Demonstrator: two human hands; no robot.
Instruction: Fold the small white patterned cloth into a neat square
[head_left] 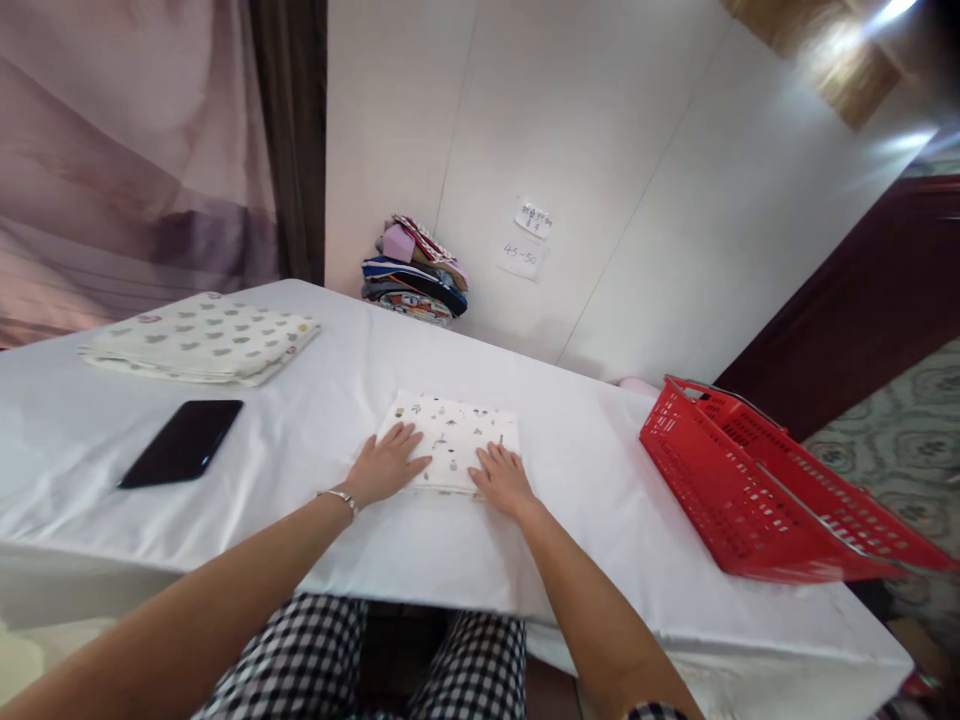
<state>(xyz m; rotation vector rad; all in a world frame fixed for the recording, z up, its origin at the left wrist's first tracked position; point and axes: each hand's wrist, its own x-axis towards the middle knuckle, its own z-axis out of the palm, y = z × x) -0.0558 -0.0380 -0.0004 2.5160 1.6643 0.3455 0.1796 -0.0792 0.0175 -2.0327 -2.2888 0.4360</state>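
White, faintly glossy cloth [585,470] covers a table set before a pale panelled wall [600,130]. Toward the front edge, near the middle, we see a small cream rectangle of folded fabric [450,425] printed with scattered tiny motifs, lying flat beneath our two hands. Our left hand [381,465] rests palm down over its left side, our right hand [504,480] over its right near corner; the fingers of both are extended and slightly spread, gripping nothing. We judge the step to be smoothing, best done with flat, even pressure from the middle outward, so that the layers settle without creases; pushing with the fingertips alone could drag the top layer askew. For texture, we compare this soft, matte fabric with the larger off-white folded cloth [202,340] with grey-green motifs at left, whose layered edges look looser and more rounded. Just nearer to us lies a thin, glossy black rectangular device [182,443], hard by contrast. At right we find a red plastic basket [739,500], rigid and perforated, with thin handles; against the wall rises a lumpy stack of multicoloured folded textiles [416,275].
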